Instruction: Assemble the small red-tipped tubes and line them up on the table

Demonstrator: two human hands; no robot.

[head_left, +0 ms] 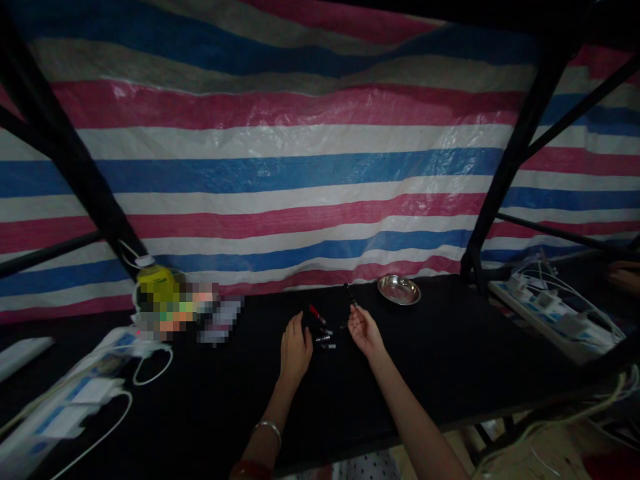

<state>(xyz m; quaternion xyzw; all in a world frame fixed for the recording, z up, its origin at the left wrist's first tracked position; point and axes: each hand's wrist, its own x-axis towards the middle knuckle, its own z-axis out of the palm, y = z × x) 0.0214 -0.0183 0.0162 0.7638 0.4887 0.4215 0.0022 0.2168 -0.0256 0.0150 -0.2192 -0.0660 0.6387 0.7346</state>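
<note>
My left hand (297,345) rests palm down on the black table, fingers loosely spread, with nothing visible in it. Just right of its fingertips lie a red pen-like piece (316,313) and several small shiny metallic or clear parts (325,339). My right hand (365,329), turned partly palm up, pinches a thin dark pen-like piece (349,292) between thumb and fingers. That piece points up and away from me. Beyond my right hand stands a round shiny metal dish (399,290).
Power strips with white cables lie at the left (75,400) and right (555,313). A yellow bottle (159,283) stands back left. Striped sheeting (300,167) hangs behind, between black metal posts. Another person's hand (624,275) shows at the far right edge.
</note>
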